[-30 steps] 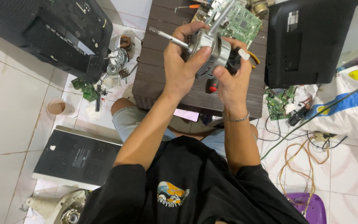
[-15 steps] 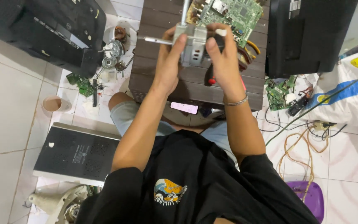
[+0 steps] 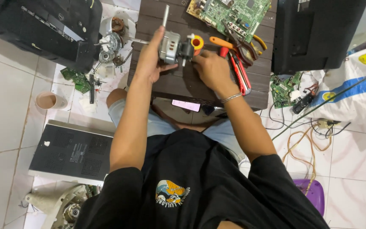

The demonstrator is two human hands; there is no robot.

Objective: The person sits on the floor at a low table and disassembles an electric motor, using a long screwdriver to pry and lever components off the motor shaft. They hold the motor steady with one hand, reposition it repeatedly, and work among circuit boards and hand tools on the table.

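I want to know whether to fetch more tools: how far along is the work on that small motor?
Done: the motor is bare, out of any housing, and rests on the dark table. In hand: the left hand grips it while the right hand touches its side. Left: nothing is reassembled; pliers, a red cutter and the circuit board lie beside it.

Silver-grey motor (image 3: 169,47) on dark brown slatted table (image 3: 178,82). Green board (image 3: 229,12), orange-handled pliers (image 3: 225,43), red cutter (image 3: 239,74). Black shirt (image 3: 200,186) with blue-orange print, white floor tiles (image 3: 5,110).
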